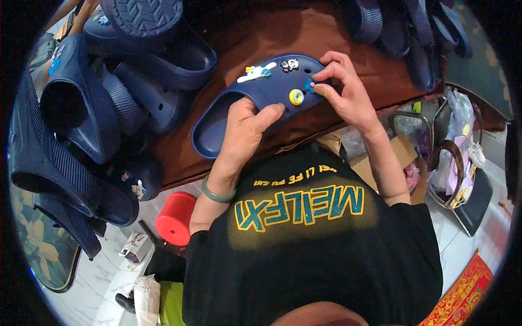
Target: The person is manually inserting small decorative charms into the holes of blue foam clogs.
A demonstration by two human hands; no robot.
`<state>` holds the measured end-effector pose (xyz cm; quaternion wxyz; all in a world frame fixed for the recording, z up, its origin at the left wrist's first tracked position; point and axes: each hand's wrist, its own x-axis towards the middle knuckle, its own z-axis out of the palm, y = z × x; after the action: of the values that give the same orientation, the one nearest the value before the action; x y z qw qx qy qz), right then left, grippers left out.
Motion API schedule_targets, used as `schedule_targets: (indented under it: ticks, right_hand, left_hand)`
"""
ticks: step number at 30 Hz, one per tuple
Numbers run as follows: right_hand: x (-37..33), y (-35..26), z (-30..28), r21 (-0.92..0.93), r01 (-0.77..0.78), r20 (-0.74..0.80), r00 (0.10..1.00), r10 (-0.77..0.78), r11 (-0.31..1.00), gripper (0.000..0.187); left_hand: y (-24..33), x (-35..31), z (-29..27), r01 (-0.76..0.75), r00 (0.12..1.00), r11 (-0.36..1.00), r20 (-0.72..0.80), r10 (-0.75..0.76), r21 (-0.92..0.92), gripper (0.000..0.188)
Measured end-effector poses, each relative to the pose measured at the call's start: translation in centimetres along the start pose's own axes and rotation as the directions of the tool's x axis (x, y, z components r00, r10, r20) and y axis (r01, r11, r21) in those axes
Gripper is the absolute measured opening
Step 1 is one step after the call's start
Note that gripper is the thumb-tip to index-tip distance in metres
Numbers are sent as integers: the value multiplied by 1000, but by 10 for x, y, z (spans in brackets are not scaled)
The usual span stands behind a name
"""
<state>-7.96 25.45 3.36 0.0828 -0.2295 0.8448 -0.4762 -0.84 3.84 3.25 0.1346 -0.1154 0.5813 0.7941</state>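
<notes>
A navy blue foam clog (267, 88) lies on the brown cloth in front of me, its open heel toward the lower left. My left hand (246, 127) grips it, thumb on top near the side and the other fingers hidden inside. Between thumb and fingers of my right hand (348, 92) is a small blue shoe charm (309, 85) with a pink bit, at the toe end; whether it is seated in a hole cannot be seen. A yellow ring-shaped charm (296, 97), a black-and-white panda-like charm (291, 65) and a long white figure charm (256, 72) sit on the upper.
Several navy clogs (81, 114) are heaped at the left, some with charms. More navy footwear (397, 32) lies at the far right of the brown cloth (239, 32). Below are a red stool (176, 217), a cardboard box (399, 155) and a bag with a brown handle (454, 168).
</notes>
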Motion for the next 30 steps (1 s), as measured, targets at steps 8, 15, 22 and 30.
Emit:
schedule_targets:
  ticks: [8, 15, 22, 30]
  right_hand:
    - [10, -4, -21, -57, 145, 25, 989, -143, 988, 21]
    - [8, -4, -18, -411, 357, 142, 934, -328, 839, 20]
    - [-8, -6, 19, -321, 156, -242, 940, -240, 934, 14]
    - [-14, 4, -6, 571, -168, -142, 944, 299, 804, 14]
  left_hand:
    - [4, -1, 1, 6, 1000, 998, 4, -6, -56, 30]
    - [4, -2, 3, 2, 1000, 998, -4, -3, -55, 29]
    - [6, -1, 1, -6, 1000, 1000, -31, 6, -1, 29]
    - [1, 0, 1, -54, 997, 998, -60, 52, -24, 31]
